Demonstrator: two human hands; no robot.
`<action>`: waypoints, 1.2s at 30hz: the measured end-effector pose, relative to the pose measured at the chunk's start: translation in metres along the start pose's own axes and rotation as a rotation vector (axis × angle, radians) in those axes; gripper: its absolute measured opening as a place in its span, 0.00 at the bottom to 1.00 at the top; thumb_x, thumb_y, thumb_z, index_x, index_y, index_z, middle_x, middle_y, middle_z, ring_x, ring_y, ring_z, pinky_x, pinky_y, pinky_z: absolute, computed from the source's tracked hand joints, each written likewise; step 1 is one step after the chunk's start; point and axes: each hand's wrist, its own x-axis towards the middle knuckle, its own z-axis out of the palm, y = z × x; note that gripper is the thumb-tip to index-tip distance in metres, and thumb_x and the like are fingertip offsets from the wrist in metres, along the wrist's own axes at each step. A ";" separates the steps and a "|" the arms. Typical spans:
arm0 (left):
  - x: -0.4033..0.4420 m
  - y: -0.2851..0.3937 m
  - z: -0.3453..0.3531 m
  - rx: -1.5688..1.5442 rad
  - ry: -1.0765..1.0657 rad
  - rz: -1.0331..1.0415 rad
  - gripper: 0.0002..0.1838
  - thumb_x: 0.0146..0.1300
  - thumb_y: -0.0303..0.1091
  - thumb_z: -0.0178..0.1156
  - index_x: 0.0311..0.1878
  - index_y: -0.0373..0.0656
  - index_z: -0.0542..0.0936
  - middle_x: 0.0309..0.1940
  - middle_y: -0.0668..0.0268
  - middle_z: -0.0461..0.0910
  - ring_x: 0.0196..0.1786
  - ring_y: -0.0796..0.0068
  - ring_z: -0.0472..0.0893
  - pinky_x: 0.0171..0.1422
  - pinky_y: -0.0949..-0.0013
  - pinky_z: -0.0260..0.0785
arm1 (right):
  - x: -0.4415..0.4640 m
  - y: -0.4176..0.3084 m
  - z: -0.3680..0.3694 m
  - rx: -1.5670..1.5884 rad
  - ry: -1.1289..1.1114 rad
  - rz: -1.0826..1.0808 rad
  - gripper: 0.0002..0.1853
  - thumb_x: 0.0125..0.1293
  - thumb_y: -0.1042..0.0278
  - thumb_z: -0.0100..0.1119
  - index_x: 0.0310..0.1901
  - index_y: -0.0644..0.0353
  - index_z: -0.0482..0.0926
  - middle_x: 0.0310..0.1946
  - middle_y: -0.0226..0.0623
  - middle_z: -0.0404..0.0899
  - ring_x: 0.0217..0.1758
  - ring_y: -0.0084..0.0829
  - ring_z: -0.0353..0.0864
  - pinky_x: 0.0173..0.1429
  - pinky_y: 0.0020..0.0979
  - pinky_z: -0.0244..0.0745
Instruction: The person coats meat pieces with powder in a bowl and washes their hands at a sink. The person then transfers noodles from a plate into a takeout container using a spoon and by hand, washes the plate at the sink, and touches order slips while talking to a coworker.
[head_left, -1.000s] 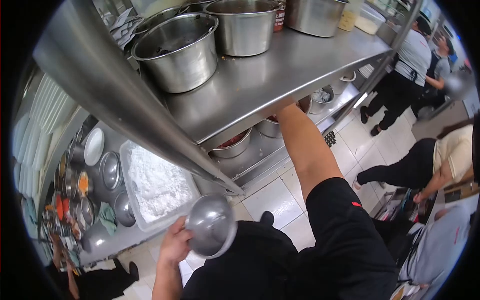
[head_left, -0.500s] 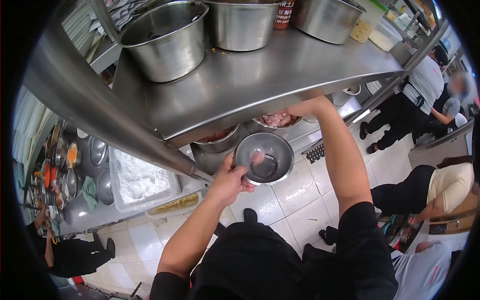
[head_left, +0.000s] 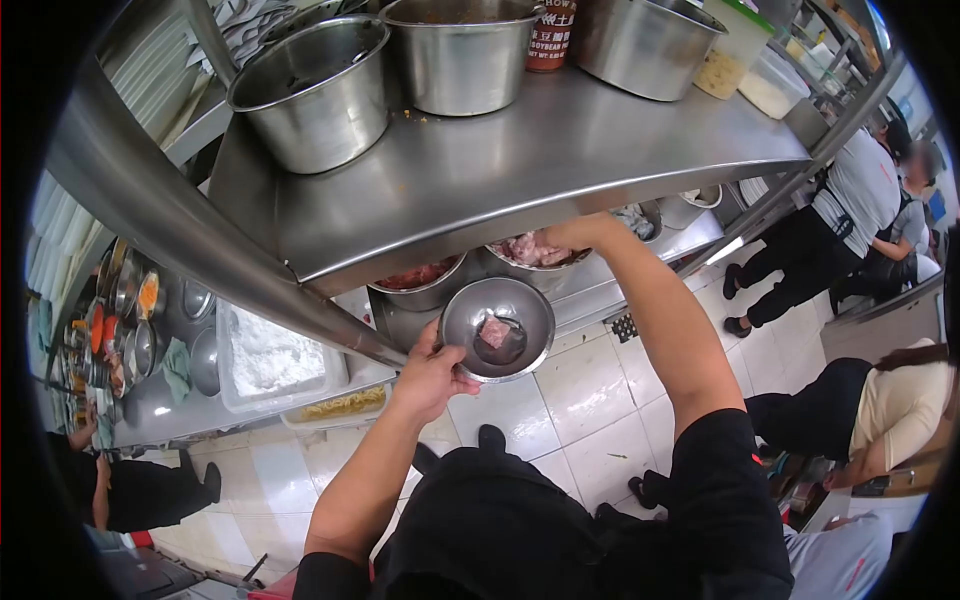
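My left hand (head_left: 430, 378) grips the left rim of a small steel bowl (head_left: 530, 312), tilted toward me. Inside the bowl lies a piece of raw pink meat (head_left: 494, 332). Under the shelf, my right hand (head_left: 578, 232) reaches into a steel pot of raw pale-pink meat pieces (head_left: 527, 250). Its fingers are hidden by the shelf edge and the meat. Left of that pot stands another pot with redder raw meat (head_left: 420, 277).
A steel shelf (head_left: 450, 180) overhangs the pots and carries several large steel pots (head_left: 315, 105) and a red can (head_left: 552, 38). A tub of white powder (head_left: 270, 360) sits on the left counter. Co-workers stand at the right (head_left: 850, 200) and far left (head_left: 150, 490).
The meat piece, blurred in the bowl before, now lies still in it. My left hand and the bowl sit slightly further left in view; my right hand remains at the pale meat pot.
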 end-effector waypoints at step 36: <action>-0.011 -0.003 0.008 -0.008 0.005 0.027 0.31 0.69 0.24 0.49 0.74 0.52 0.56 0.43 0.57 0.79 0.29 0.72 0.81 0.32 0.64 0.82 | 0.018 0.004 -0.011 -0.189 0.438 0.117 0.26 0.62 0.49 0.60 0.56 0.57 0.80 0.56 0.43 0.79 0.59 0.42 0.76 0.66 0.38 0.69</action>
